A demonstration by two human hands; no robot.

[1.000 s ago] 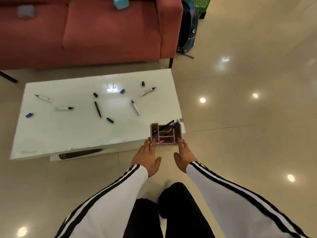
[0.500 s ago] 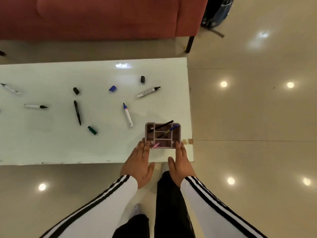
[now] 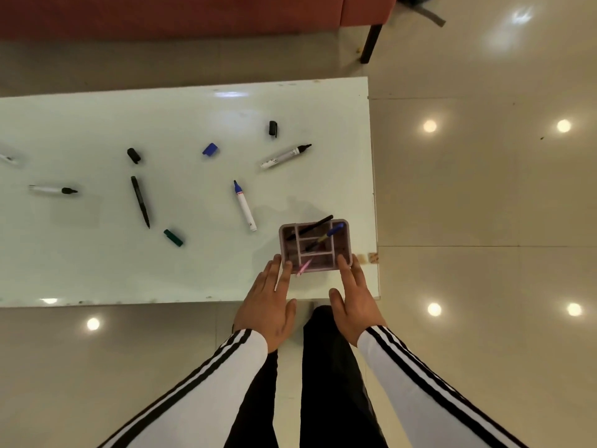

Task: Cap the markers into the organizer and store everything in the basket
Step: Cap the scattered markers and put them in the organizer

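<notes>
A pink divided organizer (image 3: 347,240) stands near the right front corner of the white table (image 3: 97,273), with three pens inside. My left hand (image 3: 269,305) and my right hand (image 3: 357,300) lie flat with straight fingers, their tips touching the organizer's two near corners. Uncapped markers lie scattered: a blue-tipped one (image 3: 245,205), a black-tipped one (image 3: 286,155), a thin black pen (image 3: 140,201), another black-tipped one (image 3: 53,190). Loose caps: blue (image 3: 210,149), green (image 3: 173,237), black (image 3: 273,128) and black (image 3: 133,155). No basket is in view.
A red sofa (image 3: 181,14) runs along the far side of the table, with a dark leg (image 3: 370,43) at its right end. Glossy tiled floor (image 3: 484,205) lies to the right of the table and under me.
The view has tilted down and come closer over the table. Both hands have stayed at the organizer's near corners, and the organizer sits a little further in from the front edge.
</notes>
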